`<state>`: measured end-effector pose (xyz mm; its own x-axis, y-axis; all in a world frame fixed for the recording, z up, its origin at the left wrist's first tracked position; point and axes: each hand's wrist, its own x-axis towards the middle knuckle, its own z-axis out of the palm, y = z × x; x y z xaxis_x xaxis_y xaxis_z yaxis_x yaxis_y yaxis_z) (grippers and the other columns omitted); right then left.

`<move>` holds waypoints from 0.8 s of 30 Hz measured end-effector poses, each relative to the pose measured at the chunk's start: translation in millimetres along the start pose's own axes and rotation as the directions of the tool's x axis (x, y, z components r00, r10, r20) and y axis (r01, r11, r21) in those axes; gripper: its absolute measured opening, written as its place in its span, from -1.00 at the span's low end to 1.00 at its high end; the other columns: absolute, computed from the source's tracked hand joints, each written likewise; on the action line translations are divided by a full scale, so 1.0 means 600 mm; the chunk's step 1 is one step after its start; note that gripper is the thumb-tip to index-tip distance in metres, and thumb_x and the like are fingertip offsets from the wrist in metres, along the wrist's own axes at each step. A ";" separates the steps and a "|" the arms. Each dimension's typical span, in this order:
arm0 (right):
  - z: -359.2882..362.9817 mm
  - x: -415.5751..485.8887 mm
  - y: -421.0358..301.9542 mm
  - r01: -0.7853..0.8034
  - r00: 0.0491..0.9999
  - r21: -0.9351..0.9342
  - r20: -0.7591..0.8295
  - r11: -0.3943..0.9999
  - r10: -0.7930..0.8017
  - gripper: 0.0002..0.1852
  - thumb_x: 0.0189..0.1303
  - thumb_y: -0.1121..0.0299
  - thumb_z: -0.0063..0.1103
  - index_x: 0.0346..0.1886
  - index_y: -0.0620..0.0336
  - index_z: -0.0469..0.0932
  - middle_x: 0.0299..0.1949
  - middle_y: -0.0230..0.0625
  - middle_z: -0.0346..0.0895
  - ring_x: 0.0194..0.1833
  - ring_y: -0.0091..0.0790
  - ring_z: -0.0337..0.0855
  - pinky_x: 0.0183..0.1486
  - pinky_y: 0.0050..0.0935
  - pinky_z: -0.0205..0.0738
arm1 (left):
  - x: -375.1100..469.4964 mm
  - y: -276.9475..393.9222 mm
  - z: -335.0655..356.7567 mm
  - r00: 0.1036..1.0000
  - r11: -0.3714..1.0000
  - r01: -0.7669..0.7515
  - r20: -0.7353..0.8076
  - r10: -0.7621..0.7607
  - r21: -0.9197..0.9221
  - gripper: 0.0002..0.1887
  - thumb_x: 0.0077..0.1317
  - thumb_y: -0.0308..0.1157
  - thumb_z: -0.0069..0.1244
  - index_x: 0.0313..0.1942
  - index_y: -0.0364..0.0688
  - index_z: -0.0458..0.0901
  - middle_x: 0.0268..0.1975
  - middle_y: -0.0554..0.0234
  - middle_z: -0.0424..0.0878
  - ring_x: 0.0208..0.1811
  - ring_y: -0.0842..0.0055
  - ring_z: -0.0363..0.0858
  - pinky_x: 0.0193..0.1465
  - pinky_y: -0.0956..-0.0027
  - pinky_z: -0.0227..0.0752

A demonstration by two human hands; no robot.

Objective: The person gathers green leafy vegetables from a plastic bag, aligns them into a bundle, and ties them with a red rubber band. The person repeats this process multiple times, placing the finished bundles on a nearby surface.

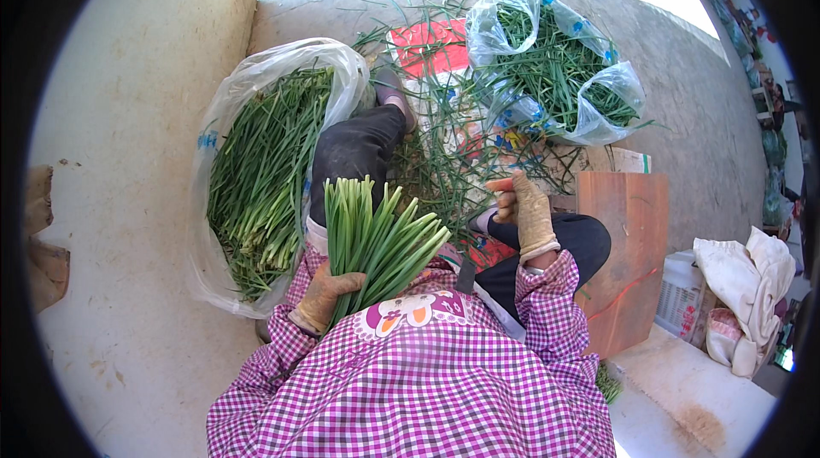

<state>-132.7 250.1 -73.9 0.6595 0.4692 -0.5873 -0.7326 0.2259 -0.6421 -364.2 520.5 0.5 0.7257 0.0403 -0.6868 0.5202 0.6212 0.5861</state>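
A bundle of long green stalks, likely garlic chives (378, 240), stands in front of my chest with its pale cut ends pointing up and fanned out. My left hand (330, 295), in a worn tan glove with bare fingertips hidden from view, is closed around its lower part. My right hand (528, 211), gloved with some fingers bare, is raised over my right knee, apart from the bundle; whether its fingers pinch anything is not clear. Beside my left leg, an open clear plastic bag (218, 99) is full of the same greens.
Another clear bag (608, 131) of loose green leaves stands ahead to the right. Scattered leaves cover a printed sack (429, 51) on the concrete floor (692, 138). A wooden board (621, 247) is at my right, near a white container (679, 291) and pale cloth (737, 279). A wall (128, 138) rises at left.
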 end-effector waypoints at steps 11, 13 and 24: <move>0.191 -0.059 0.106 0.004 0.975 0.096 0.223 0.995 -0.025 -0.18 0.28 -0.02 0.30 0.45 0.23 0.19 0.24 -0.14 0.47 0.19 -0.30 0.53 0.23 -0.33 0.46 | 0.001 -0.001 0.003 0.999 0.999 -0.011 0.052 0.009 0.038 -0.40 0.18 -0.42 0.28 0.22 -0.34 0.46 0.10 0.07 0.65 0.06 0.39 0.64 0.21 0.25 0.50; 0.203 -0.047 0.099 0.063 0.966 0.134 0.242 0.989 -0.094 -0.17 0.27 -0.01 0.31 0.46 0.23 0.19 0.23 -0.16 0.48 0.16 -0.31 0.56 0.20 -0.34 0.49 | 0.008 0.000 0.004 0.987 0.999 0.047 0.155 -0.050 0.022 -0.39 0.23 -0.39 0.27 0.26 -0.33 0.43 0.16 0.08 0.61 0.14 0.38 0.60 0.27 0.25 0.44; 0.233 -0.022 0.078 0.174 0.953 -0.030 0.257 0.984 -0.160 -0.63 0.37 0.33 0.22 0.18 0.27 0.56 0.05 -0.33 0.64 -0.02 -0.50 0.64 0.07 -0.54 0.53 | 0.019 0.059 0.008 0.942 0.994 0.050 0.336 -0.015 -0.096 -0.16 0.20 -0.42 0.26 0.42 -0.34 0.16 0.31 0.06 0.44 0.29 0.33 0.46 0.42 0.24 0.25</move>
<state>-199.4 373.7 -27.6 0.7025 0.6306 -0.3300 -0.6015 0.2782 -0.7489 -335.4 539.0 15.4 0.8269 -0.2344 -0.5112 0.5104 0.6945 0.5071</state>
